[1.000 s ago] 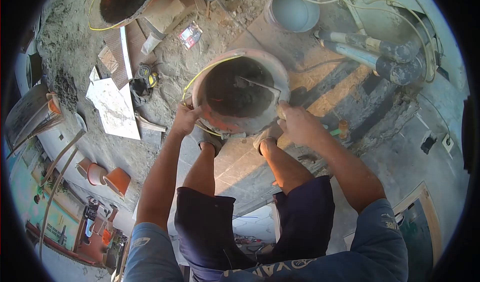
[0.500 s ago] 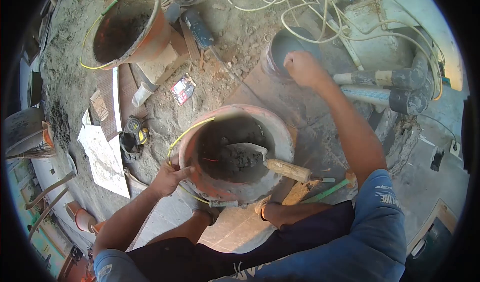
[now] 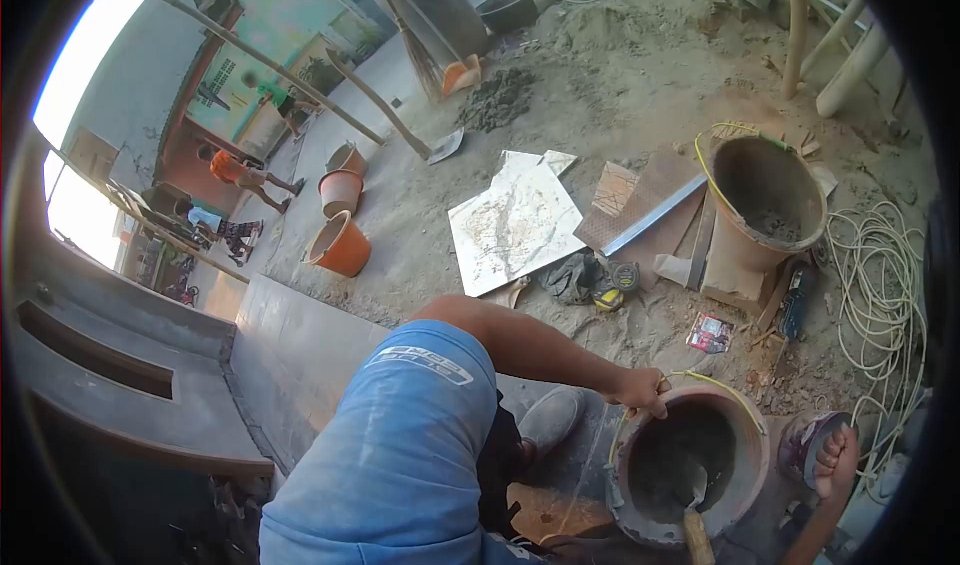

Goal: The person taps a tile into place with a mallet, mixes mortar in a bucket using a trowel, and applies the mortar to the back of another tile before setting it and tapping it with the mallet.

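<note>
A worn orange bucket (image 3: 755,435) with a yellow handle stands at the lower right, dark mix inside. A trowel (image 3: 697,537) rests in it, its blade in the mix and its wooden handle over the near rim. Fingers of my left hand (image 3: 642,391) are closed on the bucket's upper left rim, beside the handle. To the right, my right hand (image 3: 836,462) is curled closed at the edge of a small pail (image 3: 796,447); what it grips, if anything, is hidden.
Another bucket (image 3: 815,220) stands on a block at the upper right, near coiled hose (image 3: 880,305). White board pieces (image 3: 515,225), a tape measure (image 3: 612,290) and a red packet (image 3: 709,333) lie on sandy ground. Orange tubs (image 3: 342,245) and several people (image 3: 235,170) are farther left.
The view has swung left, bringing the people and tubs in. My left hand stays at the bucket's rim. My right hand is still closed and now appears lower, against the small pail.
</note>
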`<state>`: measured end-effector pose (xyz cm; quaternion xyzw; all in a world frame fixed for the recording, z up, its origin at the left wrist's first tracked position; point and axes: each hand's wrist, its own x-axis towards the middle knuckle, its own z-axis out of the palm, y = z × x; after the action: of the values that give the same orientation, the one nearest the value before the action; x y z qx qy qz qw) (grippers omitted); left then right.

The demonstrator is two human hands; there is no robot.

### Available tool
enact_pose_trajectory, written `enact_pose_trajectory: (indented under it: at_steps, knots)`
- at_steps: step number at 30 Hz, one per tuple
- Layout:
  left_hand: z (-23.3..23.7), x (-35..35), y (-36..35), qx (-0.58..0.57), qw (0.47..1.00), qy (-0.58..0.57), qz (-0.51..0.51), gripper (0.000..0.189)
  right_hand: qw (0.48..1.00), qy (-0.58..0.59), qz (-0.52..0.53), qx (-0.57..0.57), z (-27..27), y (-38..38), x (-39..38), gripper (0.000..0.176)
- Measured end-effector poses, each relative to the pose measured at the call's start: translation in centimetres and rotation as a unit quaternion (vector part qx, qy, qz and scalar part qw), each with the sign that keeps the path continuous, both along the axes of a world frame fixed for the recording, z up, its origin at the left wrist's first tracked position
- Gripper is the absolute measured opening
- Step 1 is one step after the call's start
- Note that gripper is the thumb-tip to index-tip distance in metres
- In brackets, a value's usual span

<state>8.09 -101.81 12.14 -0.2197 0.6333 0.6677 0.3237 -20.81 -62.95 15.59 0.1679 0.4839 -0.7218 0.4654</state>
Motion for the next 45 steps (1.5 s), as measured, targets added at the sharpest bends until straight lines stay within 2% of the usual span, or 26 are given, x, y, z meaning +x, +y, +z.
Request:
enact_pose_trajectory:
  at_steps: [1, 2, 4, 6, 8, 9, 10, 12, 13, 15, 17, 19, 20, 22, 23, 25, 26, 31, 33, 36, 37, 39, 40, 42, 43, 45]
  knots:
    - [-0.8, 0.3, 0.2, 0.026, 1.0, 0.003, 0.013, 0.022, 0.997, -0.019, 0.04, -0.068, 1.7, -0.6, 1.6, 0.031]
    - [-1.2, 0.5, 0.6, 0.027, 0.999, -0.001, 0.023, 0.022, 0.996, -0.024, 0.05, -0.066, 2.9, -2.0, 4.0, 0.031]
    - [-0.9, 0.1, 0.4, 0.011, 1.0, 0.007, 0.002, 0.021, 0.995, 0.051, 0.087, 0.027, 5.4, -5.1, 8.5, 0.034]
    - [-0.2, -0.1, 0.6, -0.007, 1.0, 0.021, -0.004, 0.021, 0.956, 0.119, 0.267, -0.014, 5.1, -7.8, 12.3, 0.03]
    - [0.0, -0.3, 0.5, -0.022, 0.999, 0.037, -0.019, 0.02, 0.82, 0.325, 0.46, 0.104, 4.4, -10.8, 16.8, 0.018]
    - [-0.2, -0.2, 0.5, -0.019, 0.999, 0.028, -0.028, 0.026, 0.667, 0.568, 0.47, 0.103, 2.5, -11.5, 18.9, 0.017]
    - [-0.3, -0.3, 0.6, -0.015, 0.999, 0.022, -0.04, 0.033, 0.457, 0.764, 0.445, 0.098, 0.7, -11.9, 20.7, 0.018]
    - [0.1, -0.1, 1.0, 0.002, 0.999, 0.024, -0.038, 0.029, 0.405, 0.806, 0.418, 0.103, 0.3, -12.2, 22.5, 0.019]
    - [0.5, -0.3, 0.6, 0.007, 1.0, 0.018, -0.025, 0.025, 0.404, 0.808, 0.409, 0.128, 1.5, -12.4, 22.7, 0.019]
    - [0.5, -0.5, 0.2, 0.001, 0.998, 0.03, -0.051, 0.026, 0.432, 0.675, 0.548, 0.24, 4.9, -13.5, 22.6, 0.019]
    - [0.6, -0.4, 0.1, -0.006, 0.997, 0.033, -0.068, 0.027, 0.443, 0.681, 0.524, 0.258, 7.1, -13.7, 23.0, 0.02]
    - [1.0, -0.4, 0.2, -0.015, 0.998, 0.027, -0.056, 0.027, 0.543, 0.655, 0.478, 0.221, 8.7, -13.8, 23.6, 0.022]
    - [0.2, -0.3, 0.1, -0.015, 0.998, 0.032, -0.054, 0.027, 0.544, 0.653, 0.474, 0.23, 7.3, -13.5, 23.8, 0.022]
    - [0.4, -0.1, 0.4, 0.006, 0.998, 0.026, -0.057, 0.026, 0.284, 0.835, 0.407, 0.237, 3.1, -12.2, 24.5, 0.03]
    - [0.5, -0.4, 0.2, 0.017, 0.998, 0.021, -0.05, 0.025, 0.286, 0.832, 0.405, 0.248, 3.2, -11.6, 24.3, 0.03]
    - [0.5, -0.6, -0.1, 0.008, 0.997, 0.042, -0.067, 0.027, 0.438, 0.741, 0.433, 0.267, 4.4, -11.4, 23.7, 0.039]
    - [0.4, 0.1, 0.2, 0.004, 0.996, 0.054, -0.073, 0.03, 0.504, 0.631, 0.492, 0.326, 6.9, -11.5, 23.0, 0.046]
    - [1.8, 1.0, 1.9, 0.046, 0.996, 0.053, -0.052, 0.035, 0.469, 0.527, 0.565, 0.427, 7.9, -7.9, 24.4, 0.053]
    - [3.3, 1.1, 2.8, 0.061, 0.992, 0.11, 0.032, 0.019, 0.385, 0.533, 0.614, 0.436, 6.0, -6.9, 25.5, 0.055]
    - [1.5, 0.6, 3.1, 0.03, 0.989, 0.141, -0.019, 0.023, 0.348, 0.505, 0.628, 0.48, 3.2, -5.2, 26.1, 0.061]
    - [1.1, 0.5, 2.8, 0.034, 0.99, 0.138, -0.02, 0.023, 0.348, 0.501, 0.631, 0.479, 2.4, -5.1, 26.1, 0.061]
    - [1.2, -0.4, 1.8, 0.028, 0.987, 0.136, -0.077, 0.049, 0.423, 0.449, 0.627, 0.476, 2.2, -5.6, 25.8, 0.052]
    - [0.7, -0.7, 1.3, 0.047, 0.984, 0.147, -0.087, 0.053, 0.423, 0.448, 0.625, 0.479, 2.9, -5.7, 25.7, 0.052]
    - [1.8, -0.9, 0.6, 0.044, 0.985, 0.147, -0.074, 0.054, 0.365, 0.599, 0.575, 0.421, 6.0, -7.3, 25.5, 0.025]
    - [2.4, -0.6, 0.3, 0.044, 0.987, 0.139, -0.06, 0.055, 0.369, 0.595, 0.577, 0.422, 5.5, -7.1, 25.1, 0.025]
    - [5.2, -1.0, -0.5, -0.02, 0.988, 0.128, -0.084, 0.051, 0.461, 0.502, 0.529, 0.505, 5.9, -6.5, 24.9, 0.025]
